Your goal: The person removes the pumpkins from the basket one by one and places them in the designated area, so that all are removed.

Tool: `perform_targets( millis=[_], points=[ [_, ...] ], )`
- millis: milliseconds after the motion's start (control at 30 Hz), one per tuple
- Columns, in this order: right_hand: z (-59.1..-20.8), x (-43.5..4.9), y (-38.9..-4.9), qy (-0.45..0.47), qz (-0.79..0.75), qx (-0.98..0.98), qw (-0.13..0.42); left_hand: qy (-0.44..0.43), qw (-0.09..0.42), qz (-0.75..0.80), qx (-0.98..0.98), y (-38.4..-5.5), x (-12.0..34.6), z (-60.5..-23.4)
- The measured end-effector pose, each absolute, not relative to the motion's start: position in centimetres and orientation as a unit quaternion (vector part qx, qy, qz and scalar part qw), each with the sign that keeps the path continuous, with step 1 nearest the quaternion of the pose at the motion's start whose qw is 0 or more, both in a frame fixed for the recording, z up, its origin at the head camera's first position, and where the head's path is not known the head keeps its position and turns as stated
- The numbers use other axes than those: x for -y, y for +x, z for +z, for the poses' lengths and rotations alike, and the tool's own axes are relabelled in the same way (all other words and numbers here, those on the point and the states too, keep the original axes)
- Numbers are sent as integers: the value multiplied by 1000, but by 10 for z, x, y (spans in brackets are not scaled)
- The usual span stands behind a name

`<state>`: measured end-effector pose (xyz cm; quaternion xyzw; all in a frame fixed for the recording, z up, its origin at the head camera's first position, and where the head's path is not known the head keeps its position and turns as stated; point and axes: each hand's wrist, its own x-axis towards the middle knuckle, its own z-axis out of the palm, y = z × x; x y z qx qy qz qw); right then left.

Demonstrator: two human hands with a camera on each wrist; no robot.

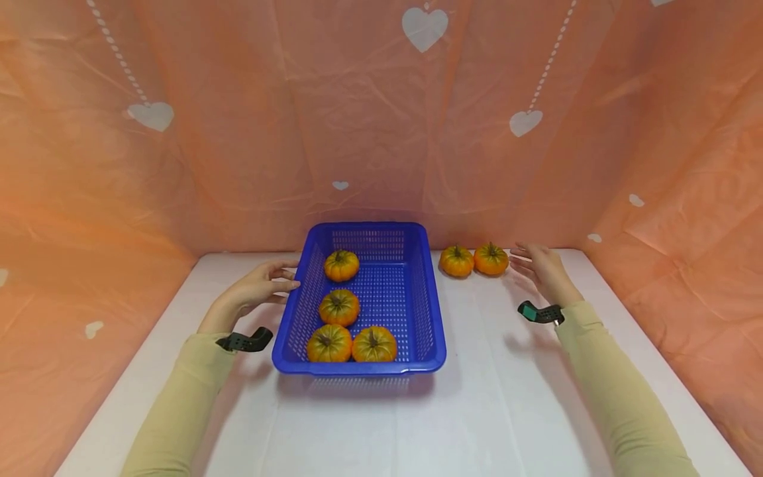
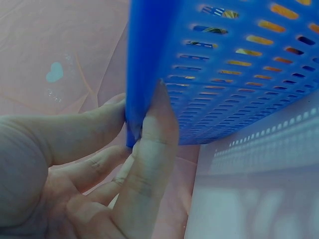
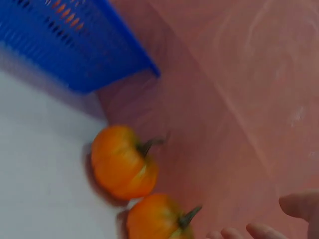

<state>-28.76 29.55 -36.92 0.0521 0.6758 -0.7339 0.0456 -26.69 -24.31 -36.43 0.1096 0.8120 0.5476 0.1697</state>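
A blue plastic basket [image 1: 438,331] with slotted sides stands on the white table, several small orange pumpkins inside along its left and near sides. At its left rim, my left hand [image 1: 256,291] pinches the edge; the left wrist view shows thumb [image 2: 84,132] and forefinger [image 2: 154,144] on either side of the rim. Two more pumpkins sit side by side to the right of the basket, a left one [image 1: 456,262] and a right one [image 1: 491,259]. My right hand [image 1: 541,268], fingers extended and holding nothing, is just right of the right pumpkin.
Orange cloth [image 1: 369,132] printed with white hearts hangs behind the table [image 1: 477,411] and along both sides. The basket's far end stands close to the back cloth. Both wrists wear dark camera mounts.
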Motion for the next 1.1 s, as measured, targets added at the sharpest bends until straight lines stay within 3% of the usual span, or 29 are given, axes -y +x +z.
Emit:
perform_targets(
  millis=[600,1100],
  points=[
    [-323,-241,-286,-47,-730,-678,74,109,169,552,-810,-268,244,-365],
    [-303,-183,-275,-171,-665,-714,134,110,170,557,-806,-265,243,-364]
  ],
)
